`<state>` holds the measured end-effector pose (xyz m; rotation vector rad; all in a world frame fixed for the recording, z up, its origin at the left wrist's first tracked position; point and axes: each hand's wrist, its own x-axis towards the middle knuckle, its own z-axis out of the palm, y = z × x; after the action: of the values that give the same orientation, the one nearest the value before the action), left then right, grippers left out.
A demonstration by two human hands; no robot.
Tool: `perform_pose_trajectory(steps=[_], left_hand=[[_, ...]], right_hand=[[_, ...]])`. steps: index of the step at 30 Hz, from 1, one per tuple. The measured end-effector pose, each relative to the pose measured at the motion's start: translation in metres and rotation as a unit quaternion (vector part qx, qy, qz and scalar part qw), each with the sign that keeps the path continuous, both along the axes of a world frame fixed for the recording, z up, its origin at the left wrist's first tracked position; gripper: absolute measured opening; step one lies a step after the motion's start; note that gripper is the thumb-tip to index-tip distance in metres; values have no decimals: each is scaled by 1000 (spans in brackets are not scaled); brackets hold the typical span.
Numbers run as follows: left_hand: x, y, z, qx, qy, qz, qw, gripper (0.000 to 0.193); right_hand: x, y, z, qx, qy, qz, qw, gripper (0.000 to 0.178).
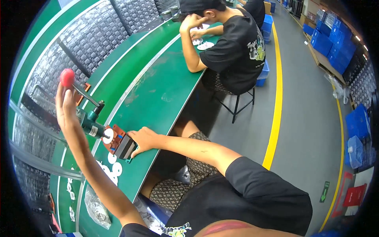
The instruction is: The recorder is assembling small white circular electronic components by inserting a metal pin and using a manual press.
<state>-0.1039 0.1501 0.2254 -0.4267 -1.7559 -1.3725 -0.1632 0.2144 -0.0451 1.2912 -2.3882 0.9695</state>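
Note:
A small green lever press (91,123) stands on the green workbench (158,94). My left hand (65,103) is raised against its lever, the fingers just below the red ball knob (67,76). My right hand (143,139) rests on the dark block (127,147) at the front of the press's orange base (114,138). A white disc (107,136) sits on that base under the ram. Three more white discs (113,169) lie on the bench nearer to me.
A clear bag of small parts (96,208) lies near my left elbow. Stacked grey trays (98,35) line the back of the bench. A person in black sits further along on a stool (237,103). Blue crates (335,47) stand across the aisle.

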Motion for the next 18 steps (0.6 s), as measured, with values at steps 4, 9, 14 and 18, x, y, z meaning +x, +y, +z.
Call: perform_pose_trajectory(steps=[4,9,14,18], left_hand=[[51,-62,-68,-100,-9,168,981,33],[26,-91,-212,-123,-156,325,925,51],[20,-76,-202,-192,-193,284,920,47],[34,-96,-209,-196,-212,322,902,51]], right_hand=[[1,0,-3,-12,-1,2,1000,97],[1,-13,5,15,-18,16,1000,84],[-5,7,15,11,-41,-16,999,91],[9,3,11,31,-42,-13,999,99]])
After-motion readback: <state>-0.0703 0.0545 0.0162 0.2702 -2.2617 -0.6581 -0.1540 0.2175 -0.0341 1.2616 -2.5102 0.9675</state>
